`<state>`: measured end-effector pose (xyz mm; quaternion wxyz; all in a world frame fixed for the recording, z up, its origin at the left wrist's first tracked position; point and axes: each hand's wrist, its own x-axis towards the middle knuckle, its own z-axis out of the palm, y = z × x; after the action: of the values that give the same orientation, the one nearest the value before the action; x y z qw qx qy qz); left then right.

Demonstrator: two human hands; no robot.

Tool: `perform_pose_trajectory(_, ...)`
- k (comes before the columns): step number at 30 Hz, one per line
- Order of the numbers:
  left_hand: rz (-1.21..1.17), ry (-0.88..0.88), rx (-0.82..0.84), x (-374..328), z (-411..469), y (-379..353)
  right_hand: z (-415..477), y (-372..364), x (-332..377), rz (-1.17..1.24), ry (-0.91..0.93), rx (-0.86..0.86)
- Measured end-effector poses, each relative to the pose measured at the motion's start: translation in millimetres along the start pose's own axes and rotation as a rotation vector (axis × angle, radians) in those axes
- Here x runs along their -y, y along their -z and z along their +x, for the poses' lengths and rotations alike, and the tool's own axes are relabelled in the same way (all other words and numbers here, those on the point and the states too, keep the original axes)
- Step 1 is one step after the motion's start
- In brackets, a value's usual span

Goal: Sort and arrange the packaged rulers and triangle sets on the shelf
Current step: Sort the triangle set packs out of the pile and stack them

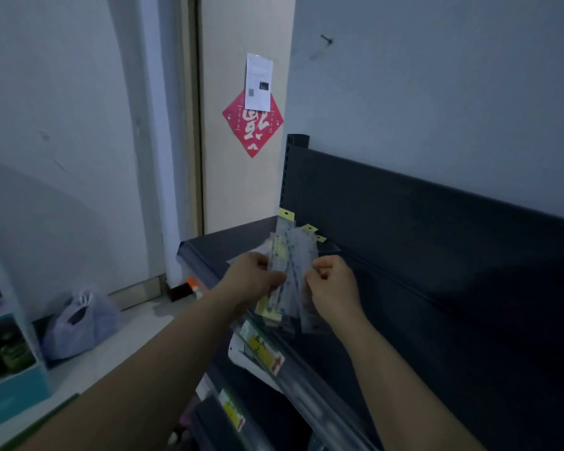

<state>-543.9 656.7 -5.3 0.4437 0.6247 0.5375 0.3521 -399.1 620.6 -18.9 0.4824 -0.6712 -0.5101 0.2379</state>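
Note:
A fanned bundle of packaged rulers (293, 255) in clear sleeves with yellow hang tabs stands upright above the dark top shelf (215, 249), near its left end. My left hand (254, 278) grips the bundle from the left, thumb over the front. My right hand (332, 284) pinches the right edge of the sleeves with curled fingers. The lower ends of the packages hang below both hands, over the shelf's front rail. Further packaged sets (261, 349) with yellow labels sit on the shelf tier below.
The shelf's dark back panel (437, 222) rises behind the bundle, with a post at its left end. A door with a red paper square (253, 125) stands beyond. On the floor to the left lie a plastic bag (79, 323) and a teal box (10, 369).

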Motion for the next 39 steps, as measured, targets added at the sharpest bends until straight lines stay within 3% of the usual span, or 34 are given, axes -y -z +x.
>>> perform_pose_trajectory(4, 0.108, -0.029, 0.013, 9, 46, 10, 32, -26, -2, -0.029, -0.026, -0.031)
perform_pose_trajectory(10, 0.366, -0.212, 0.048, 19, 102, 18, 63, -54, -4, -0.145, -0.101, -0.084)
perform_pose_trajectory(15, 0.642, -0.379, 0.124, 25, 126, 28, 68, -60, -4, -0.552, -0.048, -0.057)
perform_pose_trajectory(19, 0.95, -0.601, 0.05, 23, 126, 33, 63, -54, 0, -0.762, -0.052, -0.109)
perform_pose_trajectory(26, 0.736, -0.795, 0.296, 9, 96, 13, 23, -38, 6, -0.777, -0.07, -0.235)
perform_pose_trajectory(32, 0.632, -0.946, 0.363, 2, 64, -20, -33, -10, 0, -0.788, -0.102, -0.39)
perform_pose_trajectory(39, 0.539, -1.116, 0.458, -18, 1, -73, -110, 47, -8, -0.826, -0.263, -0.549)
